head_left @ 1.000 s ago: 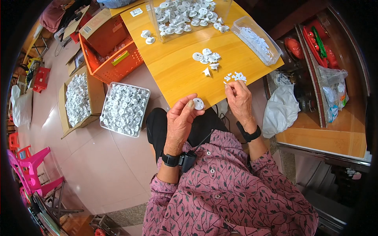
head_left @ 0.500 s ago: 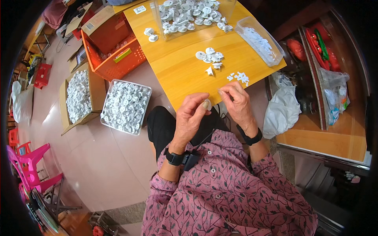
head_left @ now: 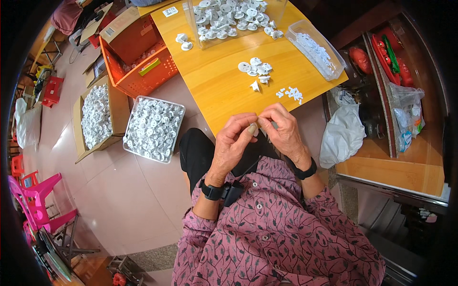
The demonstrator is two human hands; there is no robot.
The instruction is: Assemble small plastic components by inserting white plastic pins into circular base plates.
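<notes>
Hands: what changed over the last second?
The left hand and right hand drew back from the table edge toward the body and closed together, fingertips meeting over a small part that is now mostly hidden. A second ago the left hand showed a white disc at the edge. The piles on the table and the floor boxes stayed put.

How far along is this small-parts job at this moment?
Done, by the look of it: a clear bin and a cardboard box on the floor, both full of white round parts. In hand: left hand and right hand pinch something small together. Left: loose white parts on the yellow table, plus tiny pieces.
</notes>
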